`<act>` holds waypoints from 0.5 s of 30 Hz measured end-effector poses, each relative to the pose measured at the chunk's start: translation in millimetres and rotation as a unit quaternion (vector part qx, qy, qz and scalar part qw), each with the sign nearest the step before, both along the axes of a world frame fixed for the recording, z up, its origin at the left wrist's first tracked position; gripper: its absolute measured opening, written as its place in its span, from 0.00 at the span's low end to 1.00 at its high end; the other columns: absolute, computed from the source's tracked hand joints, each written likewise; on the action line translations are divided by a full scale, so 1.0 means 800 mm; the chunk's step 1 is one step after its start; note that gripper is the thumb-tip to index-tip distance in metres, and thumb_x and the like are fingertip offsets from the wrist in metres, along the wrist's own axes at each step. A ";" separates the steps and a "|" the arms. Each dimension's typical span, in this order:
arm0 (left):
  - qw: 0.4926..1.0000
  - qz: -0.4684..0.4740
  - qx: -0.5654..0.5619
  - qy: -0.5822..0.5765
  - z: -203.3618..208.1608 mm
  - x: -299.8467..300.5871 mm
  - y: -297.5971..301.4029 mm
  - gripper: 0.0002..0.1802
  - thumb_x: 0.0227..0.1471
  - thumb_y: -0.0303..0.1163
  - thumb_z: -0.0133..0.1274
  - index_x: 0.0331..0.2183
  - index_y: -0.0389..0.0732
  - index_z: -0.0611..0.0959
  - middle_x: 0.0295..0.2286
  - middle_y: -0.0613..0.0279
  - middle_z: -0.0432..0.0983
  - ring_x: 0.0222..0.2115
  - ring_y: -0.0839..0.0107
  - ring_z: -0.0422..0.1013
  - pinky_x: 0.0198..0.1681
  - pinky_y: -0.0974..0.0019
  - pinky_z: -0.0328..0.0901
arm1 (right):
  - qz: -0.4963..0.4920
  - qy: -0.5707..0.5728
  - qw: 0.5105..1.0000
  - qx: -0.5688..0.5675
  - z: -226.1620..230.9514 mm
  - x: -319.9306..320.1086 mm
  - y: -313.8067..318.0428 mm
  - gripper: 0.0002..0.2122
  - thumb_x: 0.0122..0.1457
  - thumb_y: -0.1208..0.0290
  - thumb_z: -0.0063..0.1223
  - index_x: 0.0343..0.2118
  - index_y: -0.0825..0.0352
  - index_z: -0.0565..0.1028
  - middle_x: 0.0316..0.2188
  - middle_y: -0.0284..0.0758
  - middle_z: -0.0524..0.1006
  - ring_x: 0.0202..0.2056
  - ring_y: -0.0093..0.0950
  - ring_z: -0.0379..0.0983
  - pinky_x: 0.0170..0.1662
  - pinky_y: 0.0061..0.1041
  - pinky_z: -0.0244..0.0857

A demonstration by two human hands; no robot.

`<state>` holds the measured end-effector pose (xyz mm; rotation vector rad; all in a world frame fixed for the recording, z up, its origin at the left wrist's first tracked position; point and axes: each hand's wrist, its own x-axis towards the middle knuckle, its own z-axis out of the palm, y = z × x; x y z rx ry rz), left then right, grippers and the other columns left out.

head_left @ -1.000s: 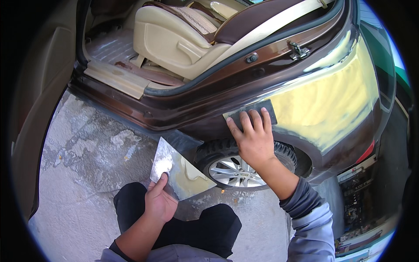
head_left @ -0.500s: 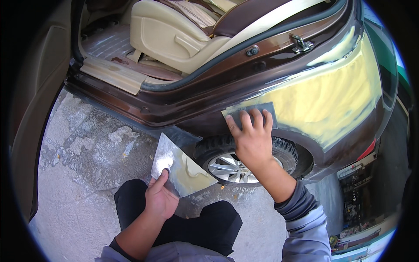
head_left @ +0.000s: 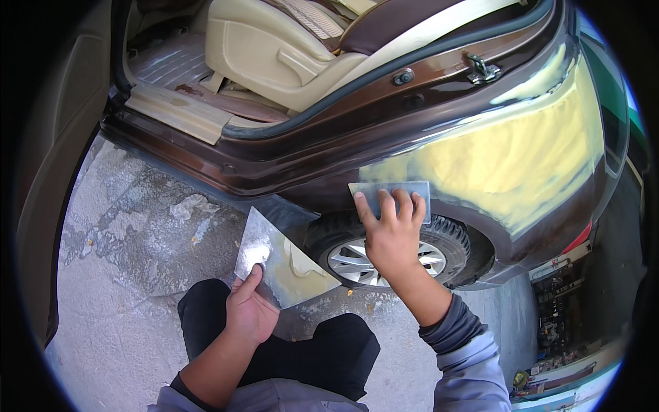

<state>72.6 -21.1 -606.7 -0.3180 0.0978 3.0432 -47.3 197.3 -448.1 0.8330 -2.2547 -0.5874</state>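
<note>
A flat grey rectangular putty spreader point(head_left: 410, 188) is gripped in my right hand point(head_left: 392, 233), fingers along its face and thumb at its left side. It is at the lower edge of the yellow filler point(head_left: 508, 161) smeared over the car's brown rear panel, just above the wheel point(head_left: 353, 261). Whether the blade touches the panel I cannot tell. My left hand point(head_left: 252, 312) holds a triangular metal palette point(head_left: 271, 250) by its lower left side, thumb on top. A creamy mound of putty point(head_left: 302, 266) lies on the palette's right part.
The open car door point(head_left: 58, 158) stands at the left. Beyond the sill point(head_left: 178, 113) is a beige seat point(head_left: 274, 58). A metal door striker point(head_left: 482, 70) juts from the door frame. Rough concrete floor point(head_left: 130, 254) lies below, with shelves of items point(head_left: 559, 309) at the lower right.
My right hand has drawn the spreader down, off the yellow filler's lower edge, toward the wheel. Its blade now shows more squarely. The left hand and palette have barely moved.
</note>
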 end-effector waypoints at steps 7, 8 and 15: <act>1.000 0.006 -0.002 0.002 0.000 0.002 -0.003 0.21 0.71 0.32 0.51 0.63 0.42 0.76 0.59 0.60 0.77 0.62 0.61 0.72 0.68 0.48 0.63 | 0.001 -0.005 1.000 0.001 -0.013 0.003 0.008 0.28 0.50 0.75 0.59 0.58 0.56 0.82 0.54 0.44 0.74 0.57 0.48 0.66 0.64 0.60 0.54; 1.000 0.003 -0.005 -0.002 0.000 0.003 -0.003 0.21 0.71 0.32 0.52 0.62 0.43 0.76 0.58 0.61 0.77 0.61 0.61 0.72 0.68 0.48 0.63 | 0.001 -0.007 1.000 -0.001 -0.014 0.004 0.010 0.28 0.50 0.75 0.59 0.58 0.56 0.82 0.54 0.44 0.74 0.57 0.48 0.66 0.64 0.60 0.54; 1.000 0.002 -0.020 -0.002 0.002 0.005 -0.006 0.21 0.69 0.35 0.55 0.61 0.44 0.77 0.57 0.64 0.78 0.61 0.62 0.72 0.68 0.48 0.62 | -0.011 -0.011 1.000 0.011 -0.015 0.011 0.013 0.27 0.50 0.74 0.59 0.57 0.56 0.82 0.53 0.43 0.74 0.57 0.47 0.67 0.64 0.59 0.55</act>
